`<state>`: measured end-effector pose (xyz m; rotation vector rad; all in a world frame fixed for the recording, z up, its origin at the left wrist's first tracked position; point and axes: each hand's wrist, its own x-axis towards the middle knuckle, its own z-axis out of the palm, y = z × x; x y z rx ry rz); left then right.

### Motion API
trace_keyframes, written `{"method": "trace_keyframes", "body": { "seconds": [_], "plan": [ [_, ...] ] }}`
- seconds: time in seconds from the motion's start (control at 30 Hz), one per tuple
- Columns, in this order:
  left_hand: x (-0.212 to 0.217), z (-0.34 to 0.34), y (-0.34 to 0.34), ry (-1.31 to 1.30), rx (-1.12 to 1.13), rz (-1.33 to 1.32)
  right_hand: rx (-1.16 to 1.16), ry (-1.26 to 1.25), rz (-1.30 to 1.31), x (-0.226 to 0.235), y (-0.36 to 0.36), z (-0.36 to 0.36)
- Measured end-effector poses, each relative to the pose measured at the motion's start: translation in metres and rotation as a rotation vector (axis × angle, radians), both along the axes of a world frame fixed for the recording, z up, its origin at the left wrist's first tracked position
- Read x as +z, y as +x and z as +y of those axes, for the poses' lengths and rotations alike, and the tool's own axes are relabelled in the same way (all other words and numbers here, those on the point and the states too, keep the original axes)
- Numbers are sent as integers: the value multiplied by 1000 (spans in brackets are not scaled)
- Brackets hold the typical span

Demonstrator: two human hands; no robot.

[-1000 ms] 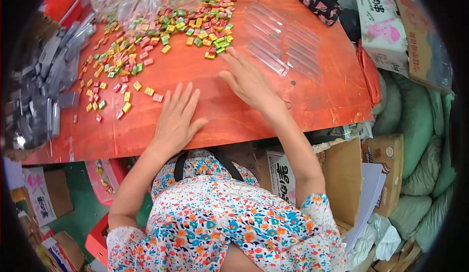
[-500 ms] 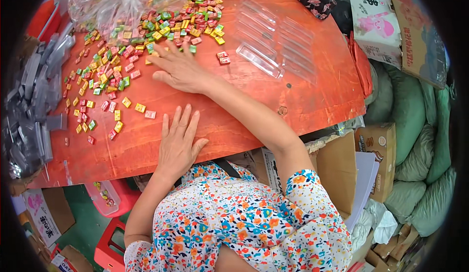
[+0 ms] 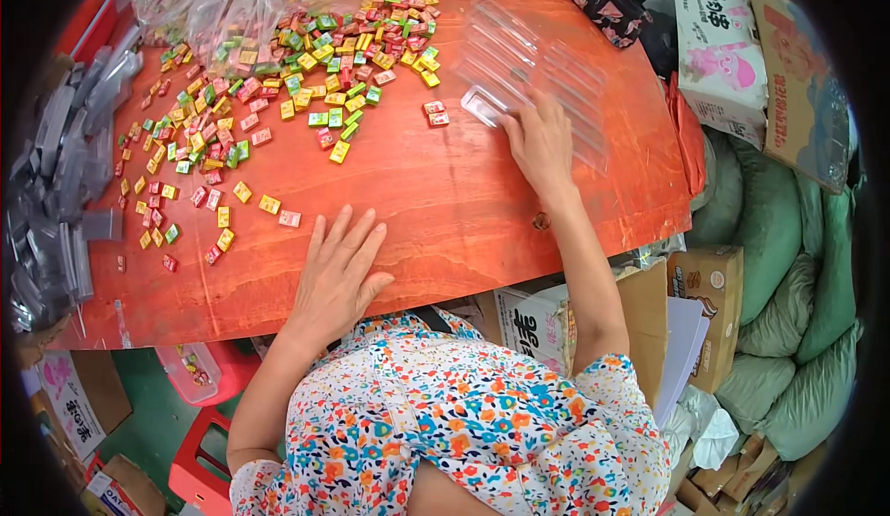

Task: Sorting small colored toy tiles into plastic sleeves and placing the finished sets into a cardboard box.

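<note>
My left hand (image 3: 339, 270) lies flat near the table's front edge, fingers stretched out, holding nothing. Over at the right, the fingers of my right hand (image 3: 540, 140) are bent around the near end of a clear plastic tray (image 3: 483, 104), hiding that end. More clear trays (image 3: 577, 89) lie in rows beside and behind it. Many small red, yellow and green boxes (image 3: 213, 131) are spread over the left and middle of the table. One little group (image 3: 340, 127) lies in front of the pile, and a red pair (image 3: 436, 114) sits between the pile and the trays.
A clear plastic bag (image 3: 250, 1) rests at the back of the red table (image 3: 436, 210). Grey plastic pieces (image 3: 56, 182) are heaped at the left edge. A patterned handbag (image 3: 607, 1) and cartons (image 3: 721, 62) stand at the back right. Green sacks (image 3: 807, 247) line the right side.
My right hand has moved right, from the small boxes to the clear trays. A few boxes now lie nearer me, in front of the pile. My left hand stays flat on the table.
</note>
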<state>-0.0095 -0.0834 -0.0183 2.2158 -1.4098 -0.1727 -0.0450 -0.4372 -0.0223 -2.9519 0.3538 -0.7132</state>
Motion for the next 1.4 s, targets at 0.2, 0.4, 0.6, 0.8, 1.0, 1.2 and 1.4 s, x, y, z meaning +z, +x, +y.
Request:
{"method": "trace_keyframes", "body": {
  "seconds": [0.2, 0.4, 0.6, 0.8, 1.0, 1.2, 1.4],
  "plan": [
    [7, -68, 30, -48, -60, -153, 12, -38, -183, -11, 5, 5],
    [-9, -139, 70, -24, -54, -346, 1, 32, -156, 1, 33, 5],
    [-24, -142, 85, 80, 50, -431, -7, -154, -134, -18, 74, -26],
    [-22, -135, 103, 101, 180, -476, -40, -47, 64, -23, 86, -25],
    [-26, -124, 119, 102, 212, -518, -39, 43, 212, -6, 57, 20],
    [-30, -125, 127, 61, 202, -534, -34, -16, 84, -16, 1, 52],
    [-29, -127, 117, -74, 166, -554, -77, 26, 120, -13, -11, 47]
  ]
}}
